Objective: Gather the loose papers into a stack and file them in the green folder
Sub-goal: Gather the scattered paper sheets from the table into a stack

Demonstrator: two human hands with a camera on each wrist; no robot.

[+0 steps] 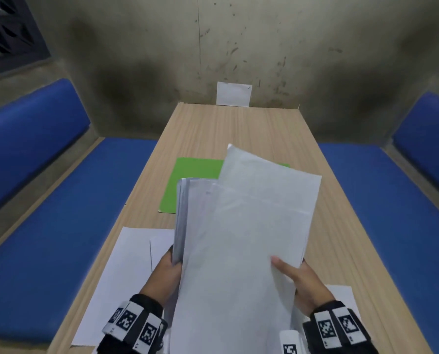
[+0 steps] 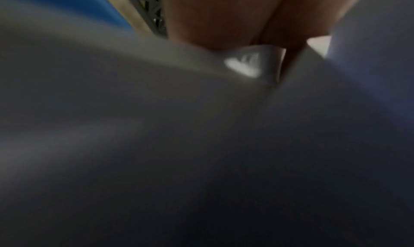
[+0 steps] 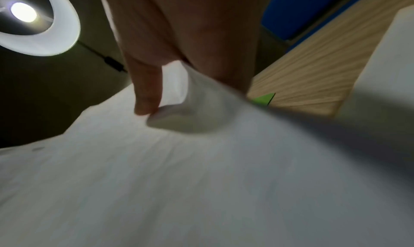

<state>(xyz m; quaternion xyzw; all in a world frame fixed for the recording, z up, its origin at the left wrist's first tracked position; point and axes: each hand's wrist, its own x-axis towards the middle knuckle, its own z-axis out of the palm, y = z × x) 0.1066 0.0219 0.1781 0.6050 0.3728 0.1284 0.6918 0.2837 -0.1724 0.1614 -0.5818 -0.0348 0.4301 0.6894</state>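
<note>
Both hands hold paper stack (image 1: 239,238) above wooden table (image 1: 239,123): left hand (image 1: 166,274) grips left edge, right hand (image 1: 302,282) pinches right edge. Stack's long axis points away, toward green folder (image 1: 187,182) lying closed straight beyond. Loose sheets (image 1: 126,277) remain beneath, nearer left hand.

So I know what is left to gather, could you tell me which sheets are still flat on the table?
Two: the sheet beside the left hand and the sheet by the right hand. The stack is held up by both hands.
</note>
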